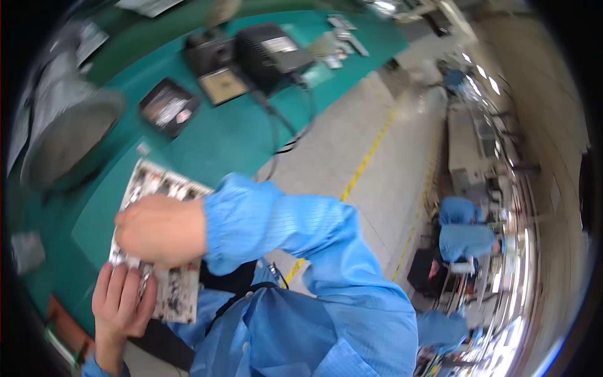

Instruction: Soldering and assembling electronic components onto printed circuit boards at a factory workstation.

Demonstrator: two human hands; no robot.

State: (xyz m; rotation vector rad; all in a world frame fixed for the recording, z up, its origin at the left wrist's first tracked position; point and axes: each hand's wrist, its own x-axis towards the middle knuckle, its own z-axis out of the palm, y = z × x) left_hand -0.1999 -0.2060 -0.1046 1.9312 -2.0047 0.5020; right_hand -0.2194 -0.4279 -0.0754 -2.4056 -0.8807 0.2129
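Note:
A pale circuit board [178,295], crowded with small parts, lies at the near edge of the green bench and partly overhangs it. At its lower left, my left hand [124,303] grips the board, the fingers laid over its face and the thumb toward its middle. Above that, my right hand [162,230] reaches across from the right and is bent down over the board's centre. The back of this hand is blurred and covers its own fingers, so whatever they hold is hidden. Blue sleeves cover both arms.
On the green bench [207,144] stand a black box with a cable [271,50], a stand with a tan sponge pad [223,86], a dark tray [168,107] and a grey funnel-shaped hood [72,135]. People in blue [465,242] sit across the aisle at right.

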